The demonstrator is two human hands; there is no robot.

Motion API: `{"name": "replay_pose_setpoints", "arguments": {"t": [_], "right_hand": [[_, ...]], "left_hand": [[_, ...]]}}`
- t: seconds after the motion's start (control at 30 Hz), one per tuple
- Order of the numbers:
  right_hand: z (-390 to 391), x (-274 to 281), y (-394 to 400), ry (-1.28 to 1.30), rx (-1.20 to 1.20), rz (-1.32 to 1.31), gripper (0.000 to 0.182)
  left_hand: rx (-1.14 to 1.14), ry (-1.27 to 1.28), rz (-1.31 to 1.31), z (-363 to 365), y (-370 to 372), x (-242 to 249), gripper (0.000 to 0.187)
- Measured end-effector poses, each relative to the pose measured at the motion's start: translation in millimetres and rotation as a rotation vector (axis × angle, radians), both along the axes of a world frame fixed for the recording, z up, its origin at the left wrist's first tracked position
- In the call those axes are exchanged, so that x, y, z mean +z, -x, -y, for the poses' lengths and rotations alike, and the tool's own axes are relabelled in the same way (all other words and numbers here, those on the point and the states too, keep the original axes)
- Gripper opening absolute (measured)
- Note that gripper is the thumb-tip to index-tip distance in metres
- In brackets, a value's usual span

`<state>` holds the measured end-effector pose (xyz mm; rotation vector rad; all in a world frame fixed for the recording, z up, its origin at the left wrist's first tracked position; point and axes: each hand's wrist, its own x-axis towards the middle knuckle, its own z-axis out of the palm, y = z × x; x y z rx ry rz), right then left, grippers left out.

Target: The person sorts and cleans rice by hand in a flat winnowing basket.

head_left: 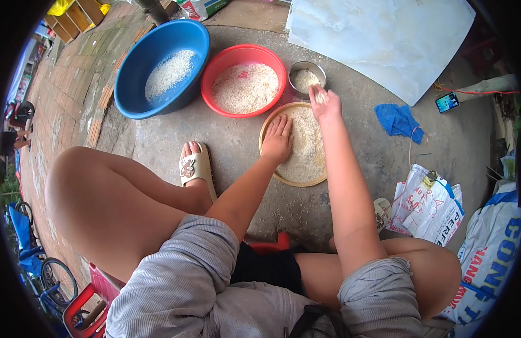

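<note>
My left hand (278,138) lies flat with fingers stretched out on the left part of a round shallow tray (297,182), which has a tan rim. Pale grains that look like rice (302,149) are spread over the tray's bottom. Over the tray's far edge, my right hand (327,107) is turned palm up and cupped, with a small heap of rice grains (321,98) in it. Its fingertips reach the near side of a small metal bowl (292,80), where more grains lie.
Left of the metal bowl stand a red basin (205,96) and a blue basin (125,84), both holding grains. A marbled sheet (378,39), a blue cloth (397,119), a phone (447,102) and printed sacks (432,205) lie to the right.
</note>
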<state>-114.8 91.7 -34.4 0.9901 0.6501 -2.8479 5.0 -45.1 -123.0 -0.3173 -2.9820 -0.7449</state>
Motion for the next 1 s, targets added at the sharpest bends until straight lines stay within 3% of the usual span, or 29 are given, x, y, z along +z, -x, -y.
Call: {"name": "replay_pose_setpoints", "arguments": {"t": [0.13,0.2,0.23,0.27,0.33,0.43,0.5,0.57,0.67,0.77,0.9,1.0], "right_hand": [[20,43,8,-0.191,0.169,0.082,0.054],[21,42,-3,-0.882,0.414,-0.032,0.059],[6,-15,3,-1.522,0.324,-0.306,0.05],[-2,-24,-5,-1.522,0.332,-0.307,0.05],[-15,-32,-46,-1.997,0.265,-0.393,0.037],[-35,-50,-101,-2.262,0.3,-0.095,0.03],[-49,-52,-127,-2.319,0.359,0.058,0.03],[-58,-50,-142,-2.268,0.377,0.444,0.032],[-75,-60,-145,-2.122,0.441,0.459,0.032],[-85,-75,-143,-2.033,0.321,0.21,0.026],[-103,-88,-140,-1.998,0.324,0.168,0.022],[-113,-54,-157,-1.896,0.097,0.42,0.021]], "left_hand": [[-0.005,-0.05,0.001,1,3,-1,0.053],[-0.006,-0.092,-0.017,1,8,-2,0.051],[-0.001,-0.094,-0.014,1,9,-1,0.051],[0.003,-0.088,-0.012,1,9,0,0.05],[0.012,-0.083,-0.007,0,9,-2,0.05],[0.057,-0.157,-0.073,-1,10,-3,0.043],[0.154,-0.288,-0.118,6,11,8,0.032],[0.261,-0.161,-0.12,14,7,26,0.029],[0.465,0.02,-0.147,29,1,16,0.026],[0.445,-0.175,0.08,41,-4,5,0.029],[0.462,-0.353,0.123,30,-10,31,0.028],[0.287,-0.483,-0.058,6,-6,48,0.027]]}}
